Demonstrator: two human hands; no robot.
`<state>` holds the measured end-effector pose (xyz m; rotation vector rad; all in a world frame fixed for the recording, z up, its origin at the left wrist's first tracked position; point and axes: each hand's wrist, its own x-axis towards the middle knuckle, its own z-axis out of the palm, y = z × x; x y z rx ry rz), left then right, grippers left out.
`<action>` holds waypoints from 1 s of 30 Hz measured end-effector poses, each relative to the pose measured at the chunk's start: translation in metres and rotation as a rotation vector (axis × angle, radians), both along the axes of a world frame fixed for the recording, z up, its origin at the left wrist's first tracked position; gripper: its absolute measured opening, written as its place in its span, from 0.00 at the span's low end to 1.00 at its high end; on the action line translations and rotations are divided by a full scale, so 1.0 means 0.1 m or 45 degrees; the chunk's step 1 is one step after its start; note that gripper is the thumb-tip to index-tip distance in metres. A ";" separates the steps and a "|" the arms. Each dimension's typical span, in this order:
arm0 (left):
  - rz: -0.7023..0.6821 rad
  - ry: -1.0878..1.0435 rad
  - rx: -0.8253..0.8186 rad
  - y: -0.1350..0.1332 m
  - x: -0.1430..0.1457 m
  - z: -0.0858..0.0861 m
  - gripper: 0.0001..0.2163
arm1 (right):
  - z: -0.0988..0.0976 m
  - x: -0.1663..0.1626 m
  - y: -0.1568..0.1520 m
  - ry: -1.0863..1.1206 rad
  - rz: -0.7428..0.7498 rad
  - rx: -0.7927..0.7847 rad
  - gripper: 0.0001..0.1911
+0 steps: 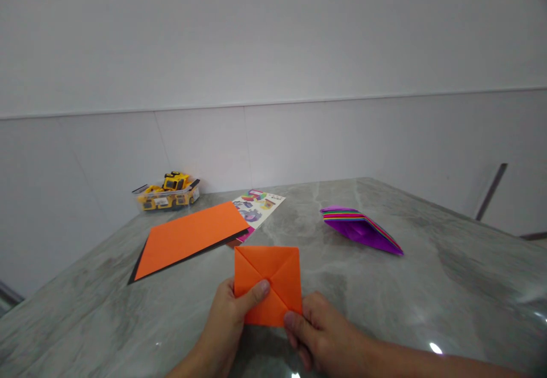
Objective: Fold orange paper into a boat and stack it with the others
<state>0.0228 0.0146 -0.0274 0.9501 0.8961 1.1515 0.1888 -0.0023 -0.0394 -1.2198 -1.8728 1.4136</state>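
A square of folded orange paper (277,267) is held up over the near part of the table, its creases crossing at the middle. My left hand (231,312) grips its left side, the thumb lying across the front near the centre and the fingers hidden behind. At the lower right corner, my right hand (318,329) pinches the paper between thumb and fingers. Beyond it to the left lies a stack of larger orange and black sheets (192,235). Several folded paper pieces, purple with multicoloured edges (361,232), rest together to the right.
On the grey marbled table (294,218), a printed booklet (260,207) lies partly under the sheets. A clear plastic box (168,198) of yellow toy vehicles (176,181) stands at the far left. A white wall (273,150) rises behind the table.
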 end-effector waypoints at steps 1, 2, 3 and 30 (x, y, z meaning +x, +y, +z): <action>-0.028 -0.017 -0.016 0.01 0.00 0.00 0.14 | 0.01 0.00 -0.01 -0.008 0.003 0.038 0.24; -0.052 -0.033 -0.036 0.01 -0.01 0.01 0.14 | 0.02 0.00 -0.02 -0.017 0.016 0.069 0.25; -0.071 -0.048 -0.059 0.01 -0.01 0.01 0.13 | 0.03 0.00 -0.03 -0.026 0.037 0.096 0.25; -0.023 0.091 -0.035 0.02 0.01 0.00 0.19 | -0.05 0.08 0.16 0.334 -0.331 0.285 0.30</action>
